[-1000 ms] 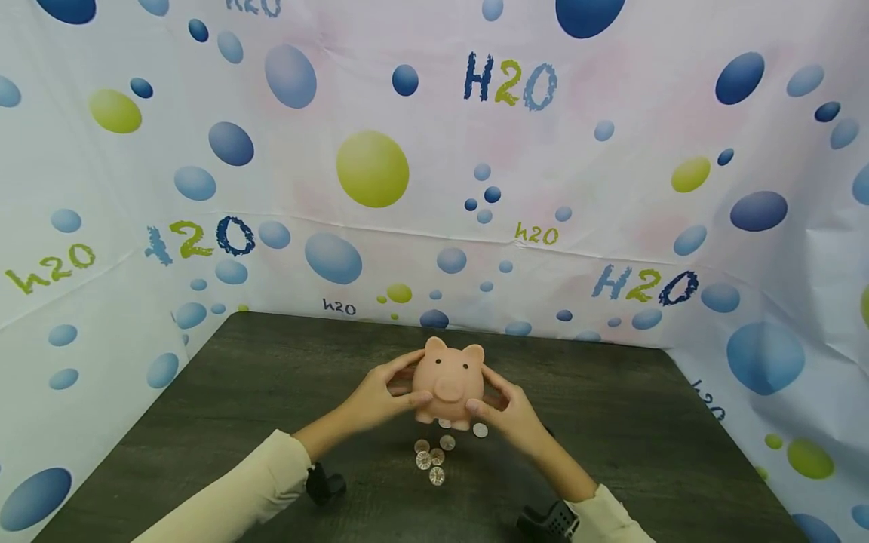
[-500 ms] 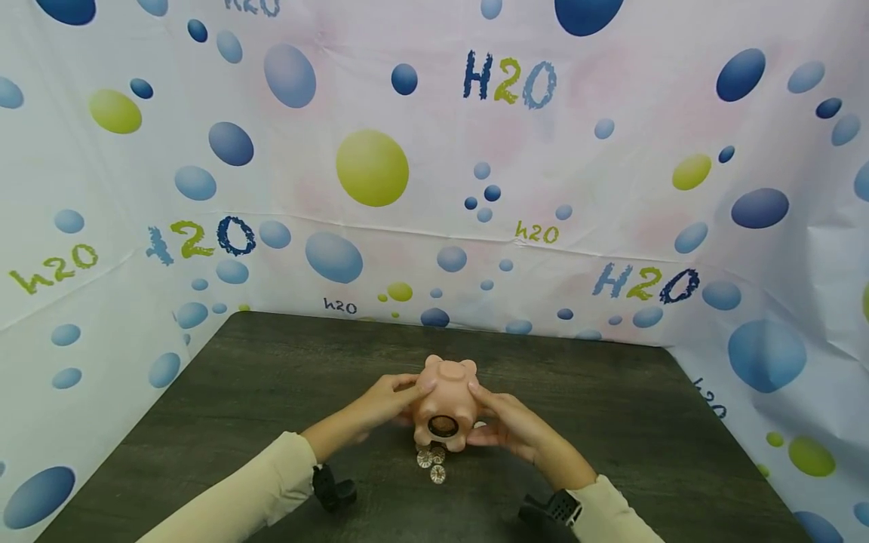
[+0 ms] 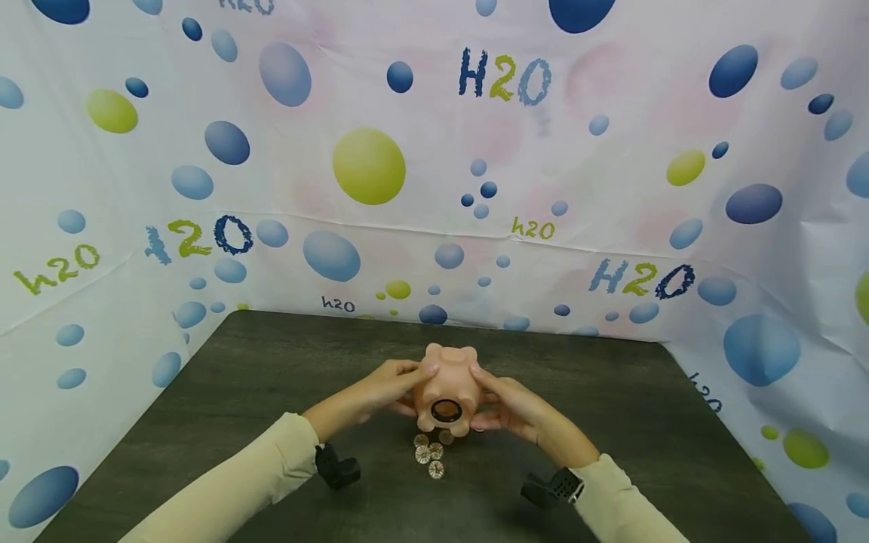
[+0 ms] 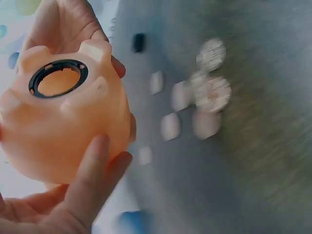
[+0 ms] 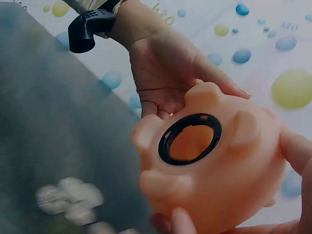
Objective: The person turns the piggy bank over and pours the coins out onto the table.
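Both hands hold a pink piggy bank (image 3: 448, 377) above the table, tipped so its feet and underside face me. A round, black-rimmed opening (image 4: 58, 79) in its belly has no cover, and the inside glows orange. My left hand (image 3: 394, 383) grips one side, thumb on the body. The other side is gripped by my right hand (image 3: 511, 407), with fingers reaching underneath. Below the bank, several coins (image 3: 436, 470) lie on the table in a loose cluster. They appear blurred in both wrist views.
The dark wood-look table (image 3: 285, 362) stands against a white backdrop (image 3: 434, 151) printed with blue and green bubbles. A small black item (image 4: 139, 43) lies beyond the coins in the left wrist view. Black wrist cameras (image 3: 337, 467) hang under both forearms.
The piggy bank was upright with its face toward me; it has been tipped back, showing its underside. Since half a second ago it has tilted further and risen slightly, uncovering more coins.
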Available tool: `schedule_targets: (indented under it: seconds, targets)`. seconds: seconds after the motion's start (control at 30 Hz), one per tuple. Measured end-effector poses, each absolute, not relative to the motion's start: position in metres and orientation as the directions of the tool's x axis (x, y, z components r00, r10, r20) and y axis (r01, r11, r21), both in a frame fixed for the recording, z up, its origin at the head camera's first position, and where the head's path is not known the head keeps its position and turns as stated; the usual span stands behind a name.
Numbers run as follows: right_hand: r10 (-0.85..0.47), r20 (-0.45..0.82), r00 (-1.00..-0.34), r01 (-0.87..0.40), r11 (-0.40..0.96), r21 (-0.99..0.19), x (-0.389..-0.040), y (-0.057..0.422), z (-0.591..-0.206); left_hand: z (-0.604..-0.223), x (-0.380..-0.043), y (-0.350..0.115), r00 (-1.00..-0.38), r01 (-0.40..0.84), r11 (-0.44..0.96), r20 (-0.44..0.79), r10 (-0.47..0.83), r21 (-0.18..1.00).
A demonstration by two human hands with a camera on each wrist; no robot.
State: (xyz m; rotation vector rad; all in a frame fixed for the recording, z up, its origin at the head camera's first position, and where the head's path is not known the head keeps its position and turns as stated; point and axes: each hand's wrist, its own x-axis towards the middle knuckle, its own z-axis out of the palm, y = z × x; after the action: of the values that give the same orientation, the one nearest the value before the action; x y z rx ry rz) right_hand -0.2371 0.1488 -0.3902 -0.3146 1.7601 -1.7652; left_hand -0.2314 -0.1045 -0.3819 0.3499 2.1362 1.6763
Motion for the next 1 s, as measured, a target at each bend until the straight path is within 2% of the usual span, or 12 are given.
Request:
schedule_targets:
  seconds: [0.07,0.13,0.23,0.3,0.37,0.47,0.57,0.73,1.0]
  targets:
    - [-0.577,-0.141,-0.805,0.126,0.067,-0.99,-0.234,0.15,-0.371,-0.367,-0.231,-0.108,-0.889,0.075,0.207,-0.028,0.456,0.975]
    - [-0.577,0.042,-0.816,-0.071,0.028,-0.997,-0.228,0.151,-0.354,-0.353,-0.229,-0.111,-0.862,0.271,0.154,0.169,0.478,0.95]
    - [-0.576,0.36,-0.734,-0.397,-0.066,-0.915,-0.221,0.153,-0.347,-0.344,-0.226,-0.114,-0.717,0.597,0.084,0.483,0.503,0.798]
    - [-0.576,0.478,-0.663,-0.504,-0.129,-0.854,-0.221,0.154,-0.36,-0.35,-0.223,-0.115,-0.616,0.719,0.059,0.595,0.517,0.693]
    - [-0.6,0.503,-0.623,-0.513,-0.173,-0.841,-0.224,0.154,-0.384,-0.367,-0.221,-0.115,-0.595,0.734,0.062,0.596,0.539,0.677]
    - [-0.625,0.433,-0.649,-0.42,-0.179,-0.889,-0.228,0.153,-0.42,-0.4,-0.22,-0.117,-0.666,0.654,0.105,0.503,0.551,0.749]
    - [-0.629,0.375,-0.681,-0.354,-0.166,-0.92,-0.228,0.153,-0.435,-0.421,-0.224,-0.118,-0.718,0.588,0.144,0.43,0.547,0.796]
    - [-0.613,0.343,-0.712,-0.315,-0.159,-0.936,-0.229,0.154,-0.433,-0.415,-0.226,-0.116,-0.736,0.566,0.163,0.407,0.541,0.808]
    - [-0.612,0.37,-0.699,-0.349,-0.16,-0.923,-0.235,0.155,-0.432,-0.41,-0.228,-0.116,-0.75,0.541,0.181,0.373,0.547,0.821]
